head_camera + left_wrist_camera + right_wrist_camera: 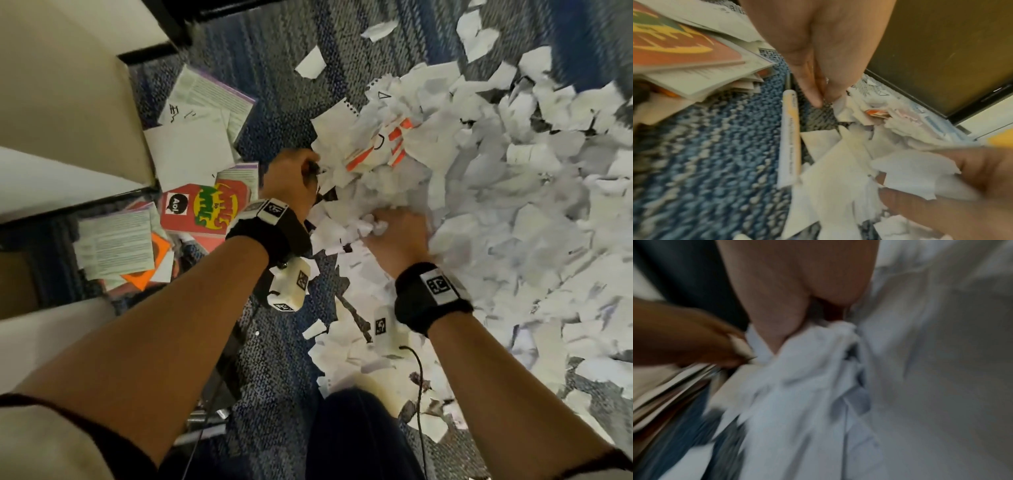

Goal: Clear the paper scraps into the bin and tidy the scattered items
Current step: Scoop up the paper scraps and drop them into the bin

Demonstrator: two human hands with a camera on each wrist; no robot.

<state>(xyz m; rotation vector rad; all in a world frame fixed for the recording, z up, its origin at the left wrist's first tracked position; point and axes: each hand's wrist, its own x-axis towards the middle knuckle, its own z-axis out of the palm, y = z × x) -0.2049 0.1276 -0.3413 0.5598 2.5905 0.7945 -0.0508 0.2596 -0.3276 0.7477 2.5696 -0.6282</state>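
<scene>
A deep heap of torn white paper scraps point(496, 205) covers the blue-grey carpet point(274, 68) on the right. My right hand point(394, 236) is dug into its near left edge, and the fingers point(797, 313) grip a bunch of scraps point(807, 386). My left hand point(294, 178) is at the heap's left edge. Its straight fingertips point(818, 99) are held close together and point down at the carpet, touching a scrap's edge. A white and yellow marker point(790, 138) lies on the carpet just left of those fingers. No bin is in view.
Booklets and a red card with green and yellow lettering point(202, 209) lie scattered to the left of my left hand. White furniture panels point(61, 102) stand along the left. Orange-striped scraps point(394, 137) sit on the heap. My dark-trousered knee point(356, 435) is at the bottom.
</scene>
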